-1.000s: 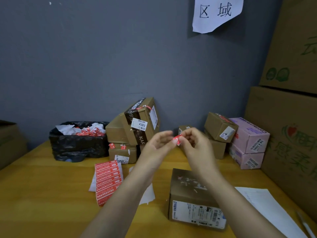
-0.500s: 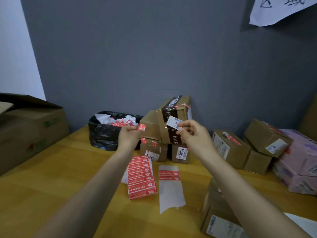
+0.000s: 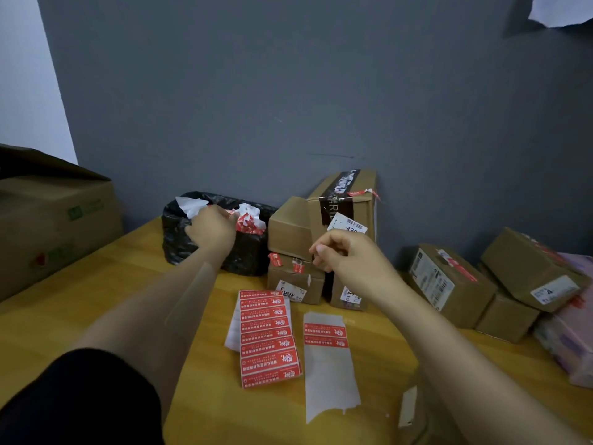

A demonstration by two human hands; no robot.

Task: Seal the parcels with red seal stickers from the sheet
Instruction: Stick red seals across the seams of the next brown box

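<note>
A stack of red seal sticker sheets (image 3: 268,338) lies on the yellow table (image 3: 96,300). Beside it is a mostly peeled backing sheet (image 3: 327,380) that carries two red stickers (image 3: 325,335). My left hand (image 3: 211,229) reaches over the black rubbish bag (image 3: 247,255) and pinches a small red scrap (image 3: 236,216) at its fingertips, above the heap of scraps. My right hand (image 3: 346,255) hovers in front of the stacked parcels (image 3: 295,284) with loosely curled fingers and nothing visible in them. The edge of a brown parcel (image 3: 417,409) shows at the bottom right.
Sealed brown boxes (image 3: 343,200) lean on the grey wall behind the sticker sheets. More brown parcels (image 3: 449,284) and pink boxes (image 3: 571,342) fill the right side. A large open carton (image 3: 54,220) stands at the left.
My hands have parted. The left hand has carried the red scrap leftward to the rubbish bag, and the right hand has stayed in the air. My view has swung left, away from the near parcel.
</note>
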